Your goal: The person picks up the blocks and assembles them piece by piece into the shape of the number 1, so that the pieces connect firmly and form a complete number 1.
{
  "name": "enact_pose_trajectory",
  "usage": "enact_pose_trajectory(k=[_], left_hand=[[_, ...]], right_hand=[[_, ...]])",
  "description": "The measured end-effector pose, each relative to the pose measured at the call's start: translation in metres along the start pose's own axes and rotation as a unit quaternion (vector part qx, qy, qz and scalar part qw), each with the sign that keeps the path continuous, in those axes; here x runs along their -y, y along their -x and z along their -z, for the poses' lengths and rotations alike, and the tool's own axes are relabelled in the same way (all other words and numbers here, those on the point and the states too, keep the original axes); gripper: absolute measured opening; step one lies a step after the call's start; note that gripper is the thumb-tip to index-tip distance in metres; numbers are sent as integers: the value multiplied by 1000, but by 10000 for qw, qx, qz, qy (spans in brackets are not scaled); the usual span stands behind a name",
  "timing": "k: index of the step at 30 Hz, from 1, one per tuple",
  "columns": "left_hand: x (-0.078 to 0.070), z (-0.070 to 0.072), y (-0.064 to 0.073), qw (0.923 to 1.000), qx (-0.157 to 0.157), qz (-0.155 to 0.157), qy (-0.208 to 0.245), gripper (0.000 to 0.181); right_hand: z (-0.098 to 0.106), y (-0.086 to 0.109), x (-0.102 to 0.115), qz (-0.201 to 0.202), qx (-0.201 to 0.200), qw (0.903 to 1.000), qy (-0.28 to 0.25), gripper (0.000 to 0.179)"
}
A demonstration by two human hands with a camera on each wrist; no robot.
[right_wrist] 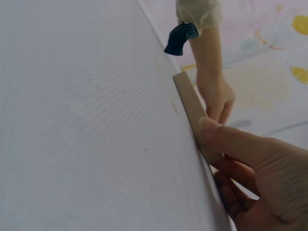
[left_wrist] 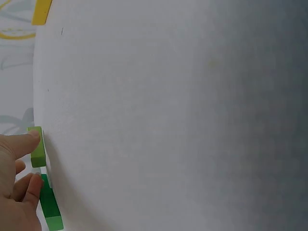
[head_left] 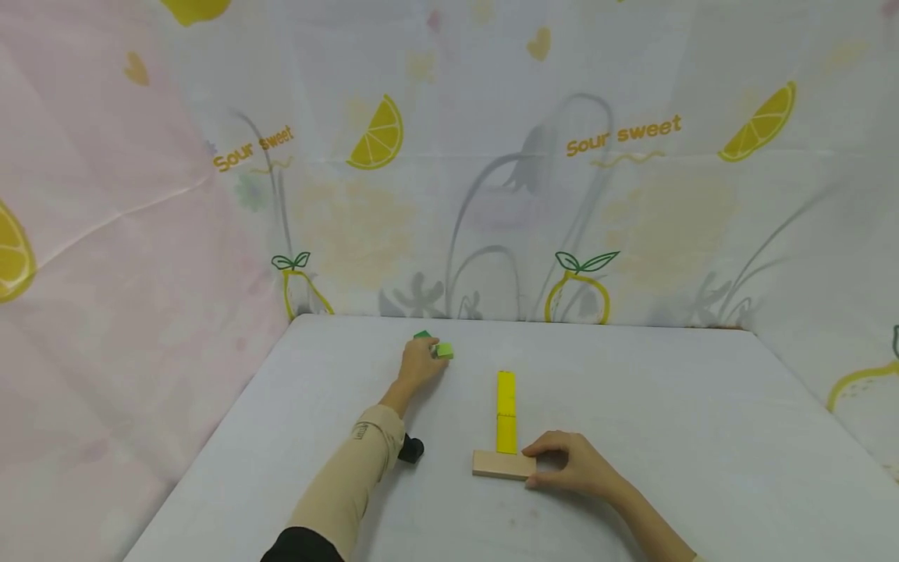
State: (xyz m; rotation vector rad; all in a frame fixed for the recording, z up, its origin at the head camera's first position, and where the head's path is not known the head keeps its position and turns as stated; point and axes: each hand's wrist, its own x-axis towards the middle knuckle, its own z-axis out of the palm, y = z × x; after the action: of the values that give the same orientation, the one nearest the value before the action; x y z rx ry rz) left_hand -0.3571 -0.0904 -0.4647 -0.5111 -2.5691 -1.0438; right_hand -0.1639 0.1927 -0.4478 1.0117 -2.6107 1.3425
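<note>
At the far side of the table my left hand (head_left: 419, 365) has its thumb and fingers at a light green block (head_left: 444, 350), which it pinches. In the left wrist view the thumb lies on the light green block (left_wrist: 37, 149), and other fingertips are right by the end of a darker green block (left_wrist: 50, 204). My right hand (head_left: 572, 467) pinches the right end of a plain wooden block (head_left: 499, 464), thumb on the near side. The wooden block lies crosswise at the near end of two yellow blocks (head_left: 506, 398) set end to end.
A white cloth covers the table (head_left: 653, 406). Behind it hangs a lemon-printed curtain (head_left: 449, 195), with a pinkish part on the left. A black wrist camera (head_left: 411, 449) sticks out from the left sleeve, low over the table.
</note>
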Motion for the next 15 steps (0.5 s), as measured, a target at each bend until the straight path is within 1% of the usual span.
enact_pose_trajectory(k=[3,4,7,9,11,15], left_hand=[[-4,-2,1,10000,-20,15,-88,41],[-17,5,5,9996,104,208,-135,42],[-30,10,10,9995,124,191,-221,40],[-34,11,11,9987,237,257,-370,40],[-36,12,12,9979,365,328,-418,39],[-36,12,9,9963,626,461,-364,40]], right_hand=[[1,1,2,-89,21,10000,-14,35],[1,1,2,-96,19,10000,-6,35],[2,2,1,-81,24,10000,7,34],[2,1,0,-67,34,10000,5,34],[1,1,0,-74,31,10000,13,34],[0,0,-3,-80,-25,10000,50,33]])
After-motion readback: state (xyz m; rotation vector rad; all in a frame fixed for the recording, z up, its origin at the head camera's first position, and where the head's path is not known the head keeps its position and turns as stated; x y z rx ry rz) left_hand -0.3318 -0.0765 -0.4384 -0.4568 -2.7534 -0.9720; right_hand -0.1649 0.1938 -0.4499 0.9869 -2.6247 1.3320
